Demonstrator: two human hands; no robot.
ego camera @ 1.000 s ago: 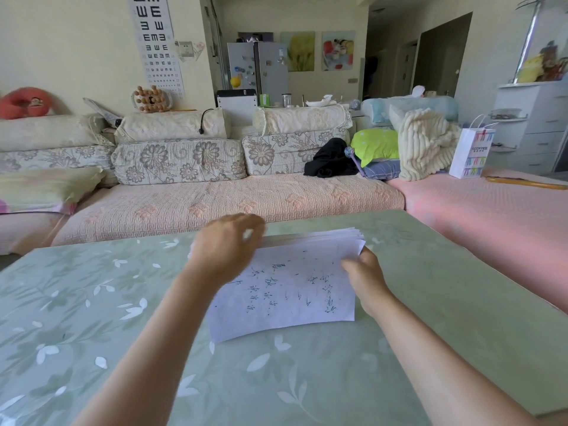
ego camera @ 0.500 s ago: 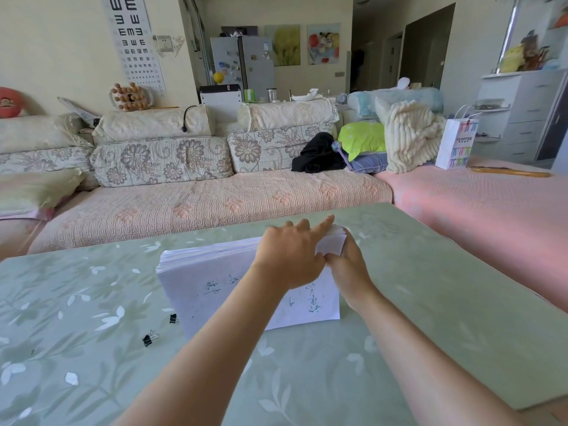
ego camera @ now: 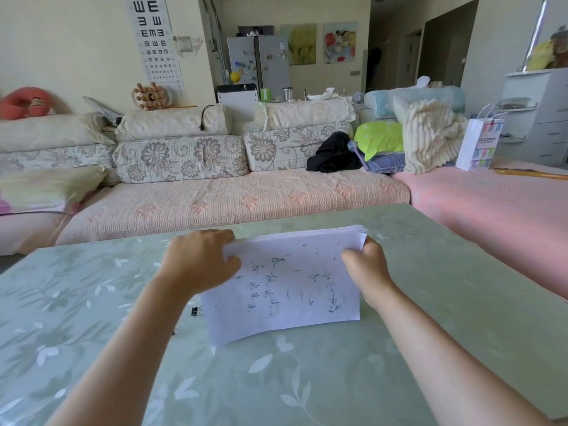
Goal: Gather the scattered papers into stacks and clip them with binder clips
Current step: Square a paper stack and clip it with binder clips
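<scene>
**On the green desk, a paper stack stood on edge between two hands**

Behind the desk, a long sofa [ego camera: 233,204] under a pink-and-peach quilted cover fills the width of the room. Floral cushions are lined along its back, and a white gift bag [ego camera: 479,142] stands at its right end. An eye chart [ego camera: 156,41] hangs on the wall above it.

The desk [ego camera: 430,348] itself takes up the lower half of the view, its pale green top printed with white leaves. Near the middle of it, the stack of papers [ego camera: 285,290] stands with its lower edge on the desk top. Its front sheet faces the camera and carries scattered handwritten marks, and the layered sheet edges show along the top right.

The left hand [ego camera: 199,262] grips the stack's upper left corner, with the fingers curled over the top edge and the thumb lying on the front sheet. The right hand [ego camera: 365,269] holds the upper right side, thumb in front and fingers wrapped behind the sheets.

A small black binder clip [ego camera: 195,311] lies on the desk just beside the stack's lower left corner. A second clip [ego camera: 176,330] lies near it, partly hidden by the left forearm. Neither clip touches the papers.
</scene>
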